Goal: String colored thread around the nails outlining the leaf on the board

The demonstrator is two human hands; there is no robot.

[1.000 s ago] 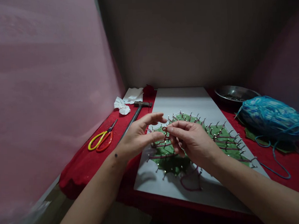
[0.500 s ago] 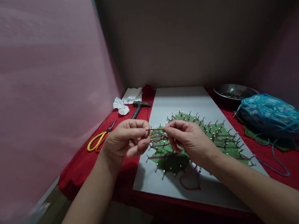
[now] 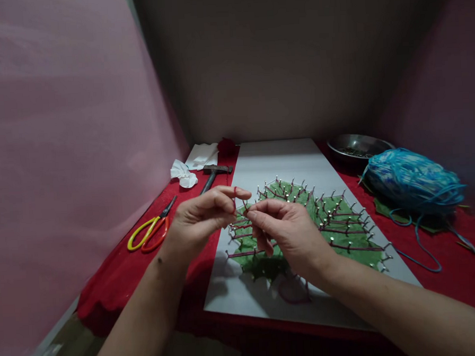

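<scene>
1. There's the change: the red yarn (image 3: 235,191), stretched straight between the hands half a second ago, now goes round the left hand's (image 3: 202,217) index finger!
2. Right hand (image 3: 288,228) pinching yarn tightly at the fingertips; left index finger stretched out, and whether its thumb grips, I can't tell.
3. It's all above the left part of the green leaf (image 3: 361,254), on the white board (image 3: 276,157).
4. I'd judge a loop is forming.

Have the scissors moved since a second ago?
No. The scissors keep their place relative to the hammer on the red cloth; both appear farther left only because the view shifted.
</scene>
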